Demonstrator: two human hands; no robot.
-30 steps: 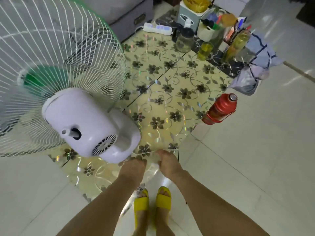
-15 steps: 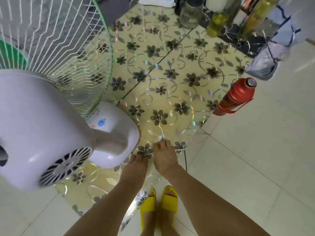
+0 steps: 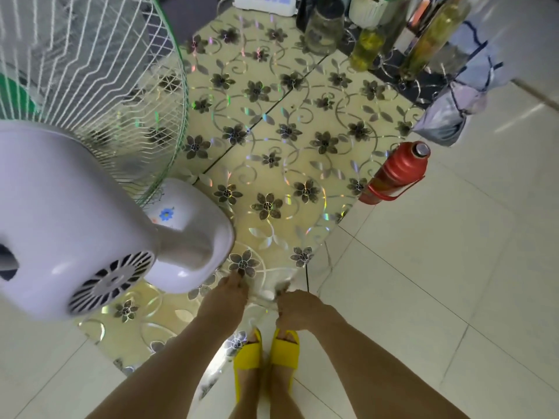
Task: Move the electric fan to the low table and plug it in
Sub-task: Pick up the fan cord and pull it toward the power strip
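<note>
Already the fan (image 3: 90,213) stands at the near-left corner of the table (image 3: 302,140), its cage (image 3: 90,71) and motor housing (image 3: 69,225) leaning toward the camera — top-heavy, and its base sits close to the table's near edge, so a nudge could tip it off toward the floor. Next over, the left hand (image 3: 227,294) rests fingers-down on the table just right of the fan's base, curled over something white; whether it is clenched on the cord (image 3: 272,270) I cannot tell. The right hand (image 3: 298,308) is closed on a small white piece, likely the plug end, though it is too blurred to be sure. A thin dark line (image 3: 307,276) drops from the table edge beside it. Pulling the cord taut could drag the fan or tip it. Further right and at the back, the power strip (image 3: 263,1) lies behind a glass jar (image 3: 323,28) and bottles (image 3: 366,46) — a reach across could knock them over. The red flask (image 3: 396,173) stands on the floor at the table's right corner, where a trailing cord might snag.
</note>
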